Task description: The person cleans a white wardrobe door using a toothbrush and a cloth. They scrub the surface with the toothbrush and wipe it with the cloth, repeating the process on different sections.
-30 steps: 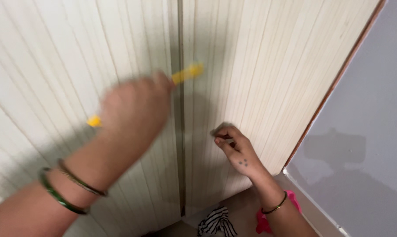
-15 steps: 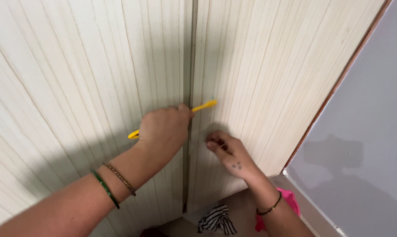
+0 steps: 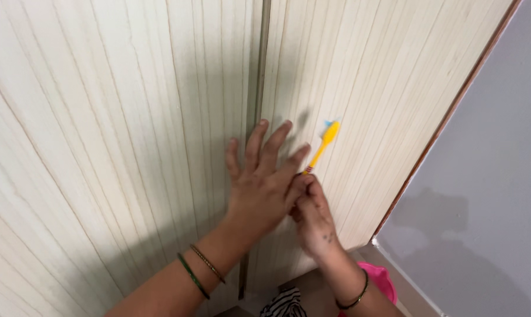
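The yellow plastic toothbrush (image 3: 324,144), having passed from the left hand (image 3: 259,188), now spread flat against the pale wood-grain cupboard door (image 3: 130,117), is being pinched by the right hand (image 3: 312,214).

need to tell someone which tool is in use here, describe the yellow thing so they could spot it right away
Start at the pale wood-grain cupboard doors and the dark seam between them. Just right of the seam, the right hand holds a slim yellow toothbrush against the right door, beside the spread left hand. It is the only bright yellow thing there, with a blue-tipped head pointing upward.
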